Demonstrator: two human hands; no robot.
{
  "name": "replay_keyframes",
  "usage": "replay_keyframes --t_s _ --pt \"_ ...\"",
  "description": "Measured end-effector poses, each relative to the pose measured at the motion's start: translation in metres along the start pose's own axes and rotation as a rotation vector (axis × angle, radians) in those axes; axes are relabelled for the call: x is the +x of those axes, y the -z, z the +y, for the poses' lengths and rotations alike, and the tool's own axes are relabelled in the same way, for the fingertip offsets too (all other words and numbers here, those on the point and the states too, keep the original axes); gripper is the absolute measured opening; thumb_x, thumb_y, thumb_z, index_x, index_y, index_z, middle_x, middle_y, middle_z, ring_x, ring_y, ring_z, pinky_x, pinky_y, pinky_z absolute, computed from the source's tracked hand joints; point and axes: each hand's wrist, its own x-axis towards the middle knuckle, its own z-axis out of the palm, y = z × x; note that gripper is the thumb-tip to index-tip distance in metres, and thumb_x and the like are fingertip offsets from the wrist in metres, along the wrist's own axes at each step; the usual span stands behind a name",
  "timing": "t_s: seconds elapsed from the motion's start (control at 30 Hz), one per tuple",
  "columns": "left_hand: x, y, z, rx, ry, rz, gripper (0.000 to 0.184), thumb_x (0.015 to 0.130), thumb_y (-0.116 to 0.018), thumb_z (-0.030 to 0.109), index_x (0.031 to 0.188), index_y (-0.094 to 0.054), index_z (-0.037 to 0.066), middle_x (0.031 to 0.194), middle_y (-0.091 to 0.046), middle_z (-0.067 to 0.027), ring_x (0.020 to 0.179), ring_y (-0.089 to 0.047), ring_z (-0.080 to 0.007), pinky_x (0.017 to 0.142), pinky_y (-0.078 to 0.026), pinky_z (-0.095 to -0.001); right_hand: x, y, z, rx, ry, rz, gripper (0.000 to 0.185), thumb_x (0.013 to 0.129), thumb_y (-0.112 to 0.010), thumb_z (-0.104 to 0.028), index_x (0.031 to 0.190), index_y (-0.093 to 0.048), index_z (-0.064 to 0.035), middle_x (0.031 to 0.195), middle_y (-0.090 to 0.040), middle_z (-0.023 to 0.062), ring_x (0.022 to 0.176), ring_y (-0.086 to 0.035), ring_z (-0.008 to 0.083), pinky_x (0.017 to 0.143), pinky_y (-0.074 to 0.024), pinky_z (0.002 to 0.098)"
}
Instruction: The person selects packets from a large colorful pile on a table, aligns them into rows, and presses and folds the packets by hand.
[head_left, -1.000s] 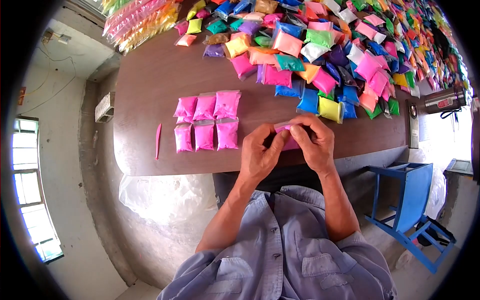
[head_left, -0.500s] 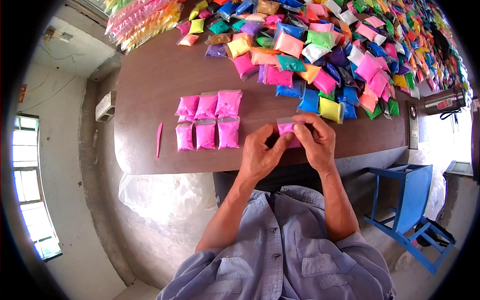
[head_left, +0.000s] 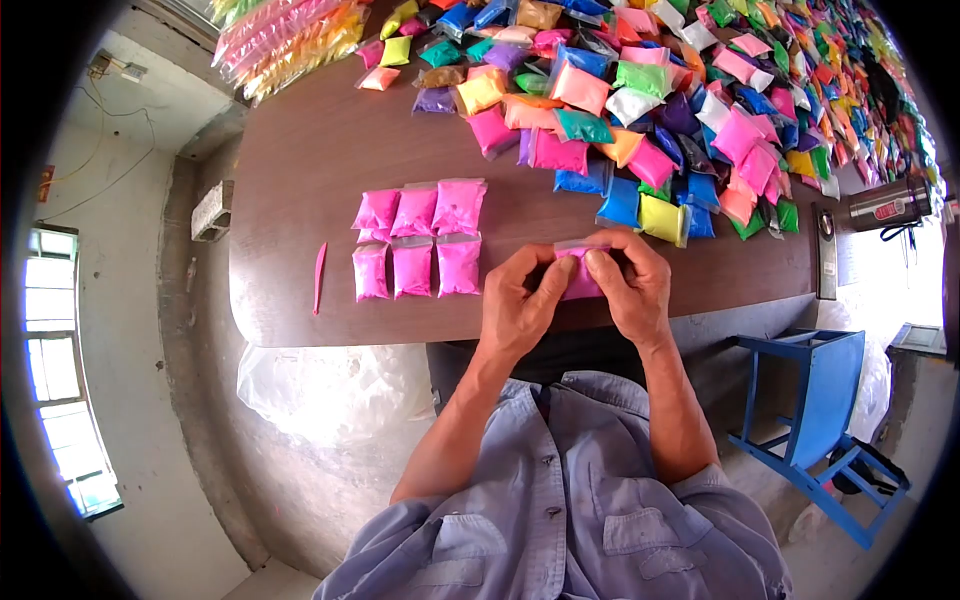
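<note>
The packet [head_left: 585, 288] is held at the desk's [head_left: 300, 170] near edge, in front of the body, with its clear strip [head_left: 580, 244] turned away toward the far side. Whether it touches the desk cannot be told. Its upper part is gripped from both sides: the thumb of the left hand [head_left: 522, 300] and that of the right hand [head_left: 632, 288] are set close together on its near face, and the other fingers are curled around behind, mostly hidden.

For good handling, the strip is best pinched evenly by both thumbs and held straight, so that no crease is formed. Pressure is best put on the strip rather than on the filled part, since the soft contents could be pushed up into it. A level hold is likely to be helped by elbows held close.

To the left, six pink packets [head_left: 412, 270] are laid out in two rows, with a pink stick [head_left: 319, 279] beside them. Beyond the hands, a mixed pile [head_left: 640, 105] is spread.
</note>
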Motion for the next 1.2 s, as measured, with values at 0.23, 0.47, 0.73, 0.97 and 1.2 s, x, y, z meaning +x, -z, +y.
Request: replay_keyframes --t_s 0.23,0.47,0.73,0.97,1.2 --pt "0.0 0.001 0.004 0.016 0.093 -0.108 0.021 0.096 -0.074 0.018 0.093 -0.067 -0.002 0.072 -0.06 -0.0036 0.07 -0.049 -0.0076 0.059 -0.042 -0.0274 0.002 0.003 0.006 -0.094 0.096 0.02 0.011 0.096 -0.071 -0.004 0.106 -0.071 -0.0008 0.098 -0.069 0.004 0.086 -0.062 0.0085 0.076 -0.0501 0.0242" --pt "0.0 -0.001 0.0 0.005 0.045 -0.048 0.022 0.094 -0.075 0.018 0.093 -0.067 -0.002 0.072 -0.06 -0.0054 0.068 -0.049 -0.0092 0.059 -0.043 -0.0292 0.0 0.001 0.001 -0.018 -0.01 -0.017 0.01 0.097 -0.069 -0.003 0.106 -0.071 0.0001 0.101 -0.069 0.0045 0.088 -0.061 0.0095 0.078 -0.0502 0.0248" --pt "0.0 -0.004 0.016 0.012 0.019 -0.108 0.024 0.093 -0.075 0.016 0.109 -0.072 -0.002 0.08 -0.07 -0.0112 0.073 -0.062 -0.0126 0.064 -0.049 -0.0298 0.002 0.001 0.003 -0.001 0.066 0.124 0.013 0.099 -0.07 -0.008 0.109 -0.071 0.0005 0.094 -0.067 -0.0014 0.086 -0.057 0.0051 0.076 -0.048 0.0219" --pt "0.0 -0.001 0.017 0.041 0.135 -0.079 0.022 0.094 -0.074 0.014 0.106 -0.072 -0.004 0.079 -0.07 -0.0116 0.071 -0.061 -0.0122 0.064 -0.049 -0.0302 0.0 0.002 0.004 0.085 -0.047 0.027 0.018 0.1 -0.07 -0.011 0.113 -0.07 0.0014 0.1 -0.068 -0.0005 0.087 -0.057 0.0039 0.076 -0.0475 0.0202" --pt "-0.001 -0.004 0.017 0.096 0.002 -0.099 0.021 0.094 -0.075 0.015 0.104 -0.072 -0.003 0.08 -0.071 -0.0119 0.071 -0.061 -0.0122 0.065 -0.049 -0.0303 0.0 0.004 0.008 0.093 -0.015 0.125 0.02 0.099 -0.071 -0.01 0.115 -0.069 0.0019 0.097 -0.066 -0.0018 0.085 -0.057 0.0029 0.075 -0.0472 0.0199"
